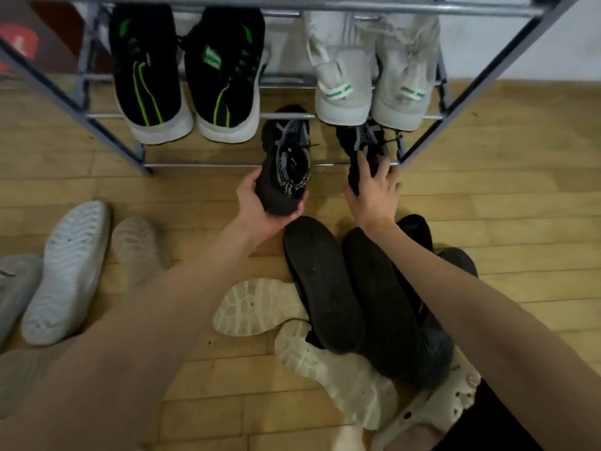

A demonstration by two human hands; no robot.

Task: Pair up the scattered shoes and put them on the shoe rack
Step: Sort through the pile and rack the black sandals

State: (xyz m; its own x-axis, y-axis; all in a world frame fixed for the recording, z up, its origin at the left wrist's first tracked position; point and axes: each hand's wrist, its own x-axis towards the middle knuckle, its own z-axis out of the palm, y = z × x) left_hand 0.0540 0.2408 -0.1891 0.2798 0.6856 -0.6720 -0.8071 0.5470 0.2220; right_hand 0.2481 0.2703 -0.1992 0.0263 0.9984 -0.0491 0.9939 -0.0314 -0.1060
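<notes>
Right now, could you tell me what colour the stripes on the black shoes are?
Green stripes, clearest in the head view.

light: dim, even | shadows: soft | focus: slightly soft | edges: bowed by wide-angle lens

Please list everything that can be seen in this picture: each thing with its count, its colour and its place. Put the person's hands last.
shoe rack: one, grey metal, at the top, on the floor
black and green sneakers: two, side by side on the rack's left
pale grey sneakers: two, side by side on the rack's right
small black and grey shoes: two, at the lowest rail, one in each hand
black shoes: two, soles up, on the floor between the arms
cream-soled shoes: at least two, on the floor under the black shoes
pale shoes: about three, soles up or sideways, on the floor at left
wooden floor: one, light brown
left hand: holds the left small shoe's heel
right hand: grips the right small shoe
</notes>
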